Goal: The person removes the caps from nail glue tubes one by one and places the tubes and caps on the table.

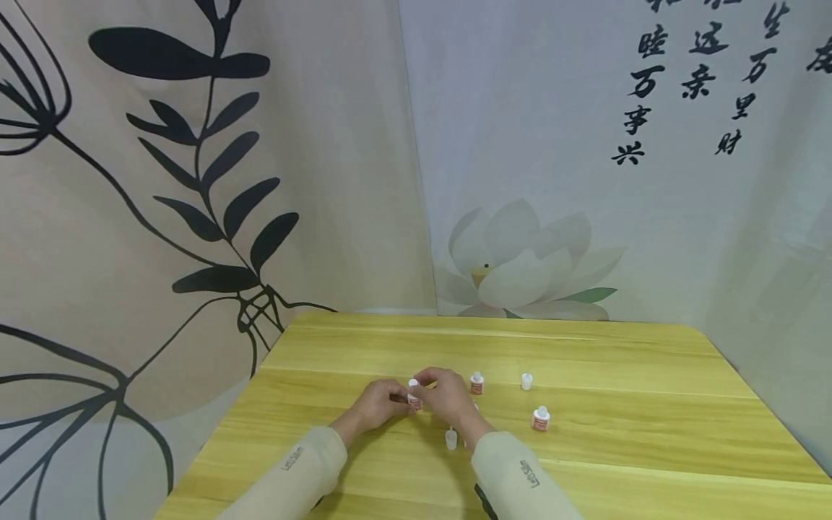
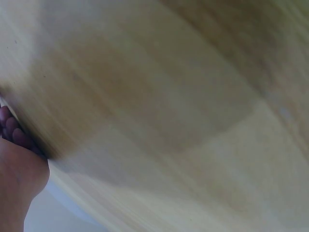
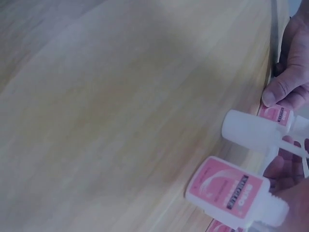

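Note:
In the head view my left hand (image 1: 382, 401) pinches a small white glue bottle (image 1: 414, 401) with a pink label, upright close over the table. My right hand (image 1: 448, 394) reaches it from the other side, its fingers at the white cap (image 1: 413, 383) on top. The right wrist view shows the left thumb (image 3: 282, 89) against the held bottle's label (image 3: 276, 114). Nearer that camera stand an uncapped glue bottle (image 3: 227, 188) and a loose white brush cap (image 3: 251, 130). Only curled fingers (image 2: 14, 128) and the wrist show in the left wrist view.
Two more glue bottles, one (image 1: 477, 383) behind the right hand and one (image 1: 541, 419) farther right, stand on the wooden table (image 1: 650, 404). Loose white caps sit at the back (image 1: 526, 381) and by the right wrist (image 1: 451, 438). A printed curtain (image 1: 351, 180) hangs behind.

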`<state>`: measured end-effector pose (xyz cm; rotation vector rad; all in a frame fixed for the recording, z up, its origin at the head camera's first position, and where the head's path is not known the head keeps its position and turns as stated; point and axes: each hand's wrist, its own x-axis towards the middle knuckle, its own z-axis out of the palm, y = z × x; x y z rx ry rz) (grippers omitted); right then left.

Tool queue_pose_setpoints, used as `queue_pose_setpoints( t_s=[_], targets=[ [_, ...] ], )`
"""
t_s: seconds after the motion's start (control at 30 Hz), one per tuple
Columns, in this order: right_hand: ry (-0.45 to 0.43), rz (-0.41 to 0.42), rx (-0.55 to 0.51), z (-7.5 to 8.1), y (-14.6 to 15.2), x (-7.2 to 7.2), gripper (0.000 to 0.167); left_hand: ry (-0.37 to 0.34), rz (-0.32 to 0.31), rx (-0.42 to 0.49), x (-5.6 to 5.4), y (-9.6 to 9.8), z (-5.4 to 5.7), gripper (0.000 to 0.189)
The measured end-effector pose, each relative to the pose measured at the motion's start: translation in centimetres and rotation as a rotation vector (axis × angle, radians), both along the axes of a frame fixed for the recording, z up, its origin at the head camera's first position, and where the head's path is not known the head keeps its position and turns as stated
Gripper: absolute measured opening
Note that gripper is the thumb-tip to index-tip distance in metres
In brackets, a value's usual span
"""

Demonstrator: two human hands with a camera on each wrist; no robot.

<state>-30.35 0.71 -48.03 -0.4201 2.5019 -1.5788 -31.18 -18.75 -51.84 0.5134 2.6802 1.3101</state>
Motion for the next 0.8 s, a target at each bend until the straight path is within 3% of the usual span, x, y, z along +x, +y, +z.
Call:
queue_pose_setpoints(
  t_s=[0.8],
  targets=[
    [0.007, -0.004, 0.001, -0.13, 0.01, 0.08, 0.019, -0.005, 0.021, -0.019, -0.04, -0.01, -0.17, 0.007]
  ],
)
